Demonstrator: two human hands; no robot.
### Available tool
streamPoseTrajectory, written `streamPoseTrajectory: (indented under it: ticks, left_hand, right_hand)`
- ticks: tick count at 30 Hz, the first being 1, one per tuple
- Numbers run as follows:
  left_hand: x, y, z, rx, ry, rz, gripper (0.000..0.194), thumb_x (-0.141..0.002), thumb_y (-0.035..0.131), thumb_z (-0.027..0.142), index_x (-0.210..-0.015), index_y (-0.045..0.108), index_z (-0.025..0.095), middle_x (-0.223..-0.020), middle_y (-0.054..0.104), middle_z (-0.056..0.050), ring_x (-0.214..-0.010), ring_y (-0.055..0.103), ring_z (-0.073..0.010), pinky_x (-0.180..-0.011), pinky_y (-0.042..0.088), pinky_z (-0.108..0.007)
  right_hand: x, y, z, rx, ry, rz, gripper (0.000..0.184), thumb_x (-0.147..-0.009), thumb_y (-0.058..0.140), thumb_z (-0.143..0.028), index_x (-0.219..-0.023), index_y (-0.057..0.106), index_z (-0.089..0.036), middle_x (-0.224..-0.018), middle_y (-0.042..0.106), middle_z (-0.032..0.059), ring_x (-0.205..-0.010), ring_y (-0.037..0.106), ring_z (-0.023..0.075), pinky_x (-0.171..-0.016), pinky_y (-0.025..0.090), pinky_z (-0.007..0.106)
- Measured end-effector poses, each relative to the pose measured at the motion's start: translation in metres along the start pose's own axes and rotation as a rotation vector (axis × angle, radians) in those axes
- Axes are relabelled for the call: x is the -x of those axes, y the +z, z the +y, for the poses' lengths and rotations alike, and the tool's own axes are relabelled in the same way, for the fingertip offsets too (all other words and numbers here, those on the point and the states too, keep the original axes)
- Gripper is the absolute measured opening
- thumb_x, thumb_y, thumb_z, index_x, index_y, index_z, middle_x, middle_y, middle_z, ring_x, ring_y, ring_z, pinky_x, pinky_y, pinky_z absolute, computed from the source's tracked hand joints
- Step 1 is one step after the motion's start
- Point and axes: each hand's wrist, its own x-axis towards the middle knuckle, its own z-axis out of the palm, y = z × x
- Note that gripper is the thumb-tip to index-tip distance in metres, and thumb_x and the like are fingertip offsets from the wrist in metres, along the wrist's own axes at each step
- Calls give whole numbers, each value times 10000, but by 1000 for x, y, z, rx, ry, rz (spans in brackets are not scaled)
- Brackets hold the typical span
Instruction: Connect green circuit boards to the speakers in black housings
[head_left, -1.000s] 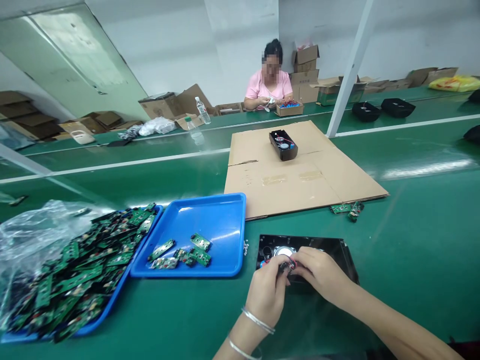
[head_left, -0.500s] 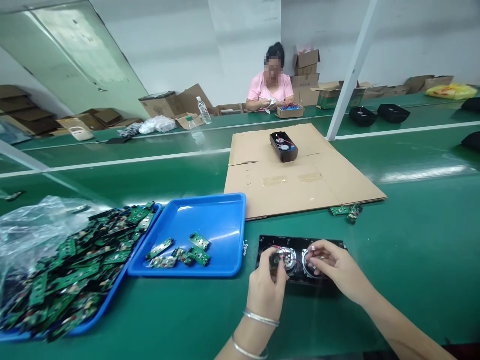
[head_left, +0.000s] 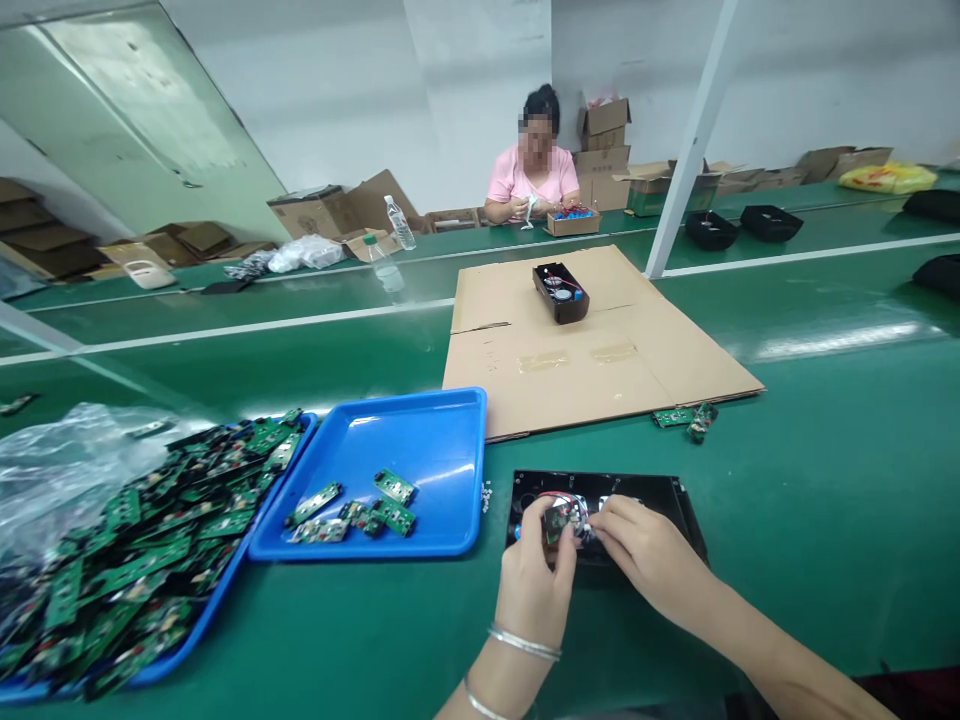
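Note:
A black speaker housing (head_left: 660,492) lies open on the green table in front of me, with round drivers and red wires inside. My left hand (head_left: 531,585) pinches a small green circuit board (head_left: 556,520) upright over the housing's middle. My right hand (head_left: 646,555) reaches in from the right, its fingertips pressed together against the board and the wires beside it. A silver bangle sits on my left wrist.
A blue tray (head_left: 420,440) with a few circuit boards sits left of the housing. A second blue tray (head_left: 142,560) is heaped with boards under a plastic bag (head_left: 67,470). Behind lies flat cardboard (head_left: 600,350) bearing another black housing (head_left: 561,290). Loose boards (head_left: 686,417) lie nearby. A person in pink (head_left: 532,175) works at the far bench.
My right hand moved back left from the right driver to meet the left hand at the board. The left hand raised the board slightly over the housing.

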Motion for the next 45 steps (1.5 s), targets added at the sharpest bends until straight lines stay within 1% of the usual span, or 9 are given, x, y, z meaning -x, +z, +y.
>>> streamPoseTrajectory:
  ticks: [7,17,22,25,28,31,34,39,45]
  left_hand:
    - [2,0,-2,-69,101,-3,215,-881,508,235,-1081,581,208,-937,751,-58,-728,739,-182,-634,606,-274]
    - [7,-4,-5,-257,253,-114,243,-911,461,148,-1127,562,195,-944,746,-83,-788,742,-213,-676,599,-288]
    - [5,-5,-5,-173,168,-164,265,-918,411,114,-1132,547,191,-905,731,-63,-732,728,-168,-683,597,-267]
    - [3,-7,-4,-125,118,-185,263,-913,404,110,-1110,555,196,-849,716,-41,-680,711,-151,-645,589,-253]
    - [1,-9,-4,-104,126,-207,253,-906,409,113,-1088,562,202,-835,710,-34,-673,706,-154,-623,576,-253]
    - [0,-10,-4,-102,132,-227,233,-907,423,131,-1078,566,199,-788,699,-25,-656,701,-161,-606,565,-257]
    - [1,-9,-1,-98,105,-215,215,-914,428,158,-1068,572,197,-726,684,-11,-605,685,-159,-588,557,-258]
    - [3,-6,-1,-52,100,-159,213,-901,430,160,-1021,600,204,-627,647,13,-529,647,-144,-559,537,-244]
    - [1,-6,-8,-59,84,-230,208,-894,429,174,-1004,602,208,-589,646,21,-491,657,-146,-475,516,-215]
  right_hand:
    - [-3,4,0,115,-9,-36,299,-991,329,-178,-876,606,-177,-803,572,40,-698,556,163,-603,454,271]
    - [-10,-2,-3,270,-119,-77,253,-940,395,-111,-806,599,-178,-752,580,41,-642,538,170,-573,429,287]
    - [-5,8,0,321,-143,77,278,-954,402,-98,-792,618,-161,-701,605,49,-623,570,174,-585,430,295]
    - [-5,6,6,260,-124,120,277,-976,429,-173,-769,613,-165,-703,611,51,-632,575,176,-590,454,300]
    - [-10,-1,13,74,-125,87,136,-960,497,-237,-988,614,-173,-936,645,81,-850,596,205,-723,517,328]
    - [-17,-8,14,-81,-148,-23,216,-939,526,-189,-1152,560,-203,-1089,631,77,-1025,551,219,-849,519,365]
    - [-19,-10,8,-143,-134,-95,182,-938,503,-143,-1096,572,-202,-970,651,53,-948,551,211,-800,525,360]
    - [-16,-4,-1,-72,-102,-59,94,-948,502,-169,-987,584,-190,-889,650,47,-841,535,201,-696,513,335]
    - [-15,2,0,83,-81,-25,60,-903,572,-143,-919,608,-187,-839,659,45,-828,562,203,-700,514,340]
